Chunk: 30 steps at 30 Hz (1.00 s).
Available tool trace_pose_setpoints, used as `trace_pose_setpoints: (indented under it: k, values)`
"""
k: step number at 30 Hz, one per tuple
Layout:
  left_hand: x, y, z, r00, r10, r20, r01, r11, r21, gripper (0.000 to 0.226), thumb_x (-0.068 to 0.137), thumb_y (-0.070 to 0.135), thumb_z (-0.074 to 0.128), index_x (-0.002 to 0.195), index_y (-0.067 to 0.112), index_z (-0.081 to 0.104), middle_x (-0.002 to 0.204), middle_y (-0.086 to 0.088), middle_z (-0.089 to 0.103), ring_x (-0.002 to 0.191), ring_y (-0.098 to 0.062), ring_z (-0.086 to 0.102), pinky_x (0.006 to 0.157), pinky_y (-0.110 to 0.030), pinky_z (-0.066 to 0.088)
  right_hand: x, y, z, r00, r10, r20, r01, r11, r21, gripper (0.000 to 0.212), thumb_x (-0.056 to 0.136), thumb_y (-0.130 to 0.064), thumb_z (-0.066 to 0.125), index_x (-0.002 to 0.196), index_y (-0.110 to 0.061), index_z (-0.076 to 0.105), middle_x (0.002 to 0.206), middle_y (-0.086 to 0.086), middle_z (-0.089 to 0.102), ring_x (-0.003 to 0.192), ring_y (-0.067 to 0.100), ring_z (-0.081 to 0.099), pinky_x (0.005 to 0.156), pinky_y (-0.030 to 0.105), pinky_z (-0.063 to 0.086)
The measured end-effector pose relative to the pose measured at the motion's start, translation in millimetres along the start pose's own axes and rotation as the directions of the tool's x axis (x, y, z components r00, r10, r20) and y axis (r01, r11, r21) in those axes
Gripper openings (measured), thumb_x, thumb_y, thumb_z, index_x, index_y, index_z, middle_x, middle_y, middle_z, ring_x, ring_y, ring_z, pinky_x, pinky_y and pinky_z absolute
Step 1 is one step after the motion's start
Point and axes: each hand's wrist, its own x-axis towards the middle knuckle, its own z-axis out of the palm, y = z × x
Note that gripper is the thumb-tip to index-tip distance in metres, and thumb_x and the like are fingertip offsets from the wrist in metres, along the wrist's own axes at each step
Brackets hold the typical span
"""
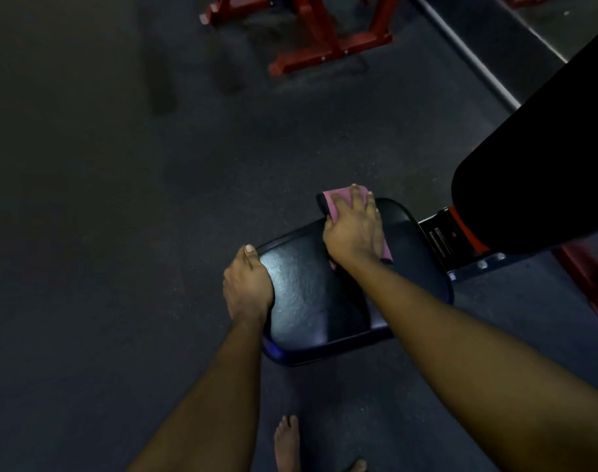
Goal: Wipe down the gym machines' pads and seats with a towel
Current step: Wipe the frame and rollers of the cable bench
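The right hand [354,229], fingers spread flat, presses the pink towel [333,201] on the far edge of the black bench seat pad [308,294]; the left hand [246,287] grips its left edge. The back pad [536,158] rises just to the right, and a red machine frame [325,39] stands beyond.

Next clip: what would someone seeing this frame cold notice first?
The pink towel stands out, pressed flat under the right hand at the far edge of the black seat mid-frame. The left hand grips the seat's left edge. A black back pad slants up at right, and a red frame stands at top.
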Motion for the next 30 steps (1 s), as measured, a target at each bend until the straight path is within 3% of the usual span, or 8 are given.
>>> trace_pose_setpoints:
  k: [2, 6, 10, 16, 19, 25, 28, 30]
  values:
    - [0.7, -0.8, 0.6, 1.000, -0.002, -0.005, 0.002, 1.000, 0.003, 0.040, 0.109, 0.035, 0.029, 0.092, 0.018, 0.060, 0.076, 0.012, 0.055, 0.071, -0.005, 0.050, 0.077, -0.035, 0.037, -6.2, -10.8, 3.7, 0.999, 0.039, -0.017, -0.039, 0.999, -0.022, 0.058, 0.096, -0.034, 0.052, 0.152, -0.027, 0.041, 0.167, 0.009, 0.023, 0.153, 0.039, 0.017, 0.123, 0.050, 0.022]
    - [0.1, -0.9, 1.1, 1.000, 0.004, -0.011, -0.004, 1.000, 0.002, 0.041, 0.109, 0.035, 0.028, 0.090, 0.015, 0.059, 0.081, 0.006, 0.059, 0.081, -0.019, 0.056, 0.077, -0.036, 0.037, -56.4, -26.1, 9.1, 0.999, -0.040, -0.037, 0.039, 0.999, -0.034, 0.068, 0.097, -0.036, 0.052, 0.160, -0.029, 0.026, 0.170, 0.008, 0.012, 0.154, 0.040, 0.012, 0.122, 0.053, 0.025]
    - [-2.2, 1.6, -0.9, 1.000, 0.000, 0.010, 0.000, 1.000, 0.001, 0.042, 0.109, 0.034, 0.027, 0.104, 0.012, 0.063, 0.100, -0.008, 0.064, 0.095, -0.028, 0.056, 0.082, -0.036, 0.035, -114.3, -39.3, 20.4, 0.999, -0.049, -0.011, 0.048, 0.999, -0.024, 0.077, 0.098, -0.037, 0.050, 0.163, -0.031, 0.010, 0.172, 0.007, -0.002, 0.156, 0.039, 0.001, 0.123, 0.054, 0.022]
    - [-10.8, 8.2, -8.1, 0.998, 0.003, 0.057, -0.004, 1.000, 0.003, 0.049, 0.110, 0.034, 0.025, 0.139, 0.009, 0.055, 0.137, -0.018, 0.058, 0.126, -0.037, 0.050, 0.104, -0.042, 0.036, -176.0, -23.8, 31.7, 0.998, -0.028, -0.056, 0.030, 0.999, 0.037, 0.076, 0.094, -0.035, 0.047, 0.163, -0.032, 0.016, 0.172, 0.004, 0.001, 0.156, 0.036, 0.009, 0.122, 0.055, 0.026]
    - [-12.1, 8.0, -9.9, 0.997, 0.020, 0.069, -0.020, 1.000, -0.013, 0.050, 0.110, 0.037, 0.024, 0.143, 0.012, 0.052, 0.141, -0.016, 0.056, 0.131, -0.036, 0.049, 0.109, -0.043, 0.035, -183.5, -0.3, 25.5, 0.995, -0.003, -0.098, 0.006, 1.000, 0.031, 0.074, 0.093, -0.034, 0.038, 0.163, -0.034, 0.014, 0.172, 0.004, 0.001, 0.156, 0.035, 0.013, 0.123, 0.053, 0.024]
    - [-13.2, 4.2, -10.1, 0.996, 0.067, 0.055, -0.065, 0.997, -0.031, 0.049, 0.110, 0.035, 0.026, 0.140, 0.010, 0.054, 0.136, -0.016, 0.060, 0.128, -0.036, 0.052, 0.108, -0.043, 0.037, -140.1, 71.4, 12.5, 0.946, 0.286, -0.152, -0.284, 0.958, 0.040, 0.079, 0.094, -0.031, 0.059, 0.162, -0.036, 0.019, 0.171, 0.002, 0.006, 0.154, 0.036, 0.015, 0.120, 0.059, 0.028]
    - [-12.4, 3.0, -6.9, 0.997, 0.064, 0.040, -0.063, 0.997, -0.040, 0.048, 0.109, 0.036, 0.027, 0.136, 0.011, 0.057, 0.130, -0.017, 0.062, 0.123, -0.037, 0.055, 0.105, -0.045, 0.039, -147.5, 48.5, 14.4, 0.924, 0.347, -0.159, -0.337, 0.938, 0.087, 0.079, 0.094, -0.032, 0.061, 0.162, -0.034, 0.020, 0.171, 0.001, 0.009, 0.153, 0.037, 0.019, 0.117, 0.056, 0.033]
    - [-11.8, 3.7, -6.6, 0.997, 0.066, 0.036, -0.064, 0.997, -0.031, 0.048, 0.109, 0.035, 0.027, 0.134, 0.010, 0.058, 0.128, -0.017, 0.063, 0.121, -0.038, 0.056, 0.104, -0.045, 0.040, -167.6, 18.3, 19.9, 0.949, 0.275, -0.151, -0.266, 0.961, 0.078, 0.076, 0.095, -0.040, 0.055, 0.162, -0.035, 0.018, 0.171, 0.001, 0.008, 0.153, 0.038, 0.018, 0.116, 0.055, 0.034]
